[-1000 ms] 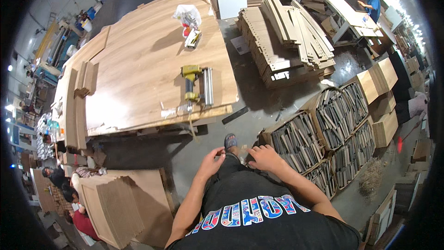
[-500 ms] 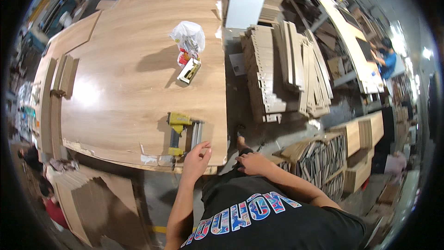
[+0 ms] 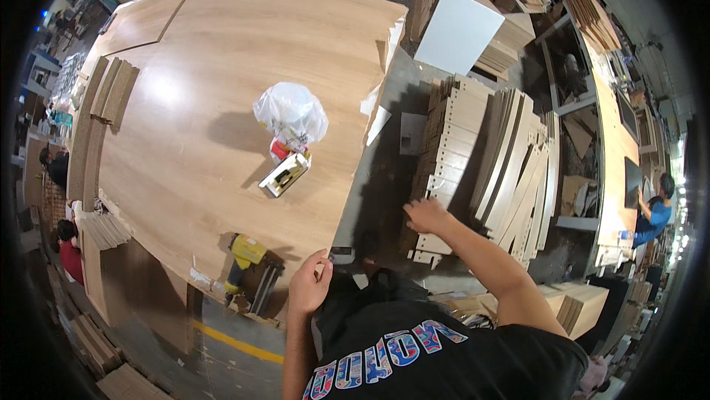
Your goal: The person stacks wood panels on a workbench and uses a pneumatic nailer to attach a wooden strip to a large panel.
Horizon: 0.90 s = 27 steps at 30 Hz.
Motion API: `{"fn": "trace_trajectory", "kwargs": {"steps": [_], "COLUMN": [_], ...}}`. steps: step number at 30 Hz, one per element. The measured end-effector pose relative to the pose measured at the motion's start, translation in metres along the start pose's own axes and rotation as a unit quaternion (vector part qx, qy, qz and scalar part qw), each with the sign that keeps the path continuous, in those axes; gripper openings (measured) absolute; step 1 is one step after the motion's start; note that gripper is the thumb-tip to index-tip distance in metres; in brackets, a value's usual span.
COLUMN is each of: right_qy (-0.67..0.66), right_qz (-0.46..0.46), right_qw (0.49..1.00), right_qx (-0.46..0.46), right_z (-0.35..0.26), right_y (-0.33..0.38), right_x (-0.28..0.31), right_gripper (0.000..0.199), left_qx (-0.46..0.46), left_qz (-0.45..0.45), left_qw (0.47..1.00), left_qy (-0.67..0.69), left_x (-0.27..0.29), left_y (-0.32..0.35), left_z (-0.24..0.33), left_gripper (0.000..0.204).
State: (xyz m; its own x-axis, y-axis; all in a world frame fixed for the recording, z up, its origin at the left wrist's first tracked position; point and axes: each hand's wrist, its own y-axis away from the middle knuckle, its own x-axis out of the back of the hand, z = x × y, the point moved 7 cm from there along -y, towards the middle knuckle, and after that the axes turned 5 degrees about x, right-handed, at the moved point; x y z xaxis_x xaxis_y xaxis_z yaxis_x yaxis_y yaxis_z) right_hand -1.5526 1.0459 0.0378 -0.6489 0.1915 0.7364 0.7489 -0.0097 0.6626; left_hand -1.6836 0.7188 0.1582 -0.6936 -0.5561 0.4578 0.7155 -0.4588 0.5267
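Observation:
My left hand [image 3: 309, 281] is at the table's front edge, just right of a yellow-and-black nail gun [image 3: 246, 258]. Its fingers are loosely bent, thumb apart, and I see nothing in them. The nail gun lies on the wood-grain tabletop [image 3: 222, 170]. Out to the right, my right hand [image 3: 429, 216] is over the near end of a stack of notched boards [image 3: 452, 141], its fingers slightly curled and holding nothing visible; whether it touches the boards I cannot tell. Farther back on the table, a clear plastic bag [image 3: 290, 113] is beside an open small box [image 3: 285, 175].
Narrow strips [image 3: 518, 170] lie by the notched stack. A white panel [image 3: 460, 30] leans at the back. Board pieces [image 3: 115, 96] line the table's left edge. At a far-right bench, a person in blue [image 3: 652, 211] works. A yellow line [image 3: 237, 341] crosses the floor.
My view has turned and shifted toward the right. My right hand has moved from near my body out over the notched boards. My left hand is now farther from the nail gun.

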Motion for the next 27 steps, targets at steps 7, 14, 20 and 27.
{"fn": "trace_trajectory", "kwargs": {"steps": [7,14,20,27], "right_qy": [-0.137,-0.354,-0.301,-0.471], "right_qz": [0.114,0.18,0.079,-0.168], "right_qw": [0.983,0.914,0.929,0.795], "right_qx": [0.036,-0.085,-0.201,-0.343], "right_z": [0.125,0.314,0.49,0.619], "right_y": [-0.107,-0.141,-0.081,-0.145], "right_x": [0.115,0.102,-0.023,0.022], "right_gripper": [0.055,0.053,0.044,0.034], "left_qx": [-0.031,-0.142,-0.129,-0.044], "left_qz": [-0.046,-0.07,-0.065,0.165], "left_qw": [0.997,0.975,0.98,0.978], "left_qy": [0.062,0.155,0.137,-0.12], "left_x": [-0.048,-0.114,-0.108,-0.102], "left_y": [-0.084,-0.25,-0.349,-0.489], "left_z": [0.074,0.199,0.329,0.354], "left_gripper": [0.044,0.043,0.045,0.053]}}
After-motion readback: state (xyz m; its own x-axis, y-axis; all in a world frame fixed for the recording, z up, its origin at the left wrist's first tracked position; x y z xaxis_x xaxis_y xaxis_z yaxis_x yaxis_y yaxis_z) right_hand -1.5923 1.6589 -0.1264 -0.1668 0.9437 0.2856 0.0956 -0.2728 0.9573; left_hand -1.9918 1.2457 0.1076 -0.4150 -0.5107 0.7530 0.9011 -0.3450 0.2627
